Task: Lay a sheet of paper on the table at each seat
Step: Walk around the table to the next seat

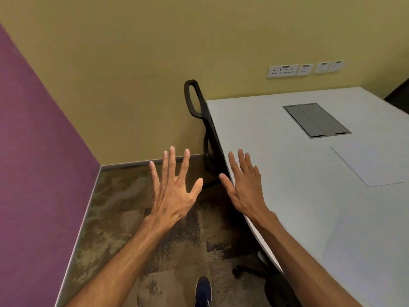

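A white sheet of paper lies flat on the white table at the right, below a grey cable hatch. A second pale sheet seems to lie near the table's lower right, its edges faint. My left hand is held out over the carpet, fingers spread, holding nothing. My right hand hovers over the table's left edge, fingers apart and empty. A black chair is tucked against the table's far left side.
The grey cable hatch is set into the tabletop. Another chair's base shows under the table's near edge. Yellow wall with sockets behind, purple wall at left, patterned carpet below. My shoe is at the bottom.
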A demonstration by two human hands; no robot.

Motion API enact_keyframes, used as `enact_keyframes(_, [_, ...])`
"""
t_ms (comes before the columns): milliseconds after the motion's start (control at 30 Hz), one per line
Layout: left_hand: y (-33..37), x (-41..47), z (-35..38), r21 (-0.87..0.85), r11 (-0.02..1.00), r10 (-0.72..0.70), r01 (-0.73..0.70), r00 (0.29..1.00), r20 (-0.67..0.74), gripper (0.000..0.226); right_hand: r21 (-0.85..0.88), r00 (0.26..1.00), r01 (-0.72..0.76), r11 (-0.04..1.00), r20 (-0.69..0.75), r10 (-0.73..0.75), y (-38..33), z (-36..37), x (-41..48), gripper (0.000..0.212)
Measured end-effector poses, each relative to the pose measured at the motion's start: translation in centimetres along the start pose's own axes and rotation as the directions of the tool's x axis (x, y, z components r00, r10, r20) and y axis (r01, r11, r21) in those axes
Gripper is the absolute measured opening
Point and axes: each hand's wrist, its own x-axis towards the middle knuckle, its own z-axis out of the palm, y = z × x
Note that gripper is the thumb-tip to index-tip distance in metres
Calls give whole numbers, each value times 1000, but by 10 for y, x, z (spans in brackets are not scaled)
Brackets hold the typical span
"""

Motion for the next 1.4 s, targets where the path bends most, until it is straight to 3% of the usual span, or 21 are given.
enact_keyframes(333, [12,132,28,-68,977,204,-200,978,48,84,-34,986,-164,986,-45,163,30,-8,84,73])
enact_keyframes(700, [30,241,76,-207,885,449,-417,882,142,83,-39,904,-407,913,-158,397,64,4,125,69])
enact_keyframes(1000, [43,340,110,-190,737,676,-648,712,191,84,-54,763,-616,786,-288,579,78,10,168,68])
enact_keyframes(1400, [121,406,149,-297,517,856,-803,498,141,84,-12,624,-745,667,-367,690,121,-12,187,67])
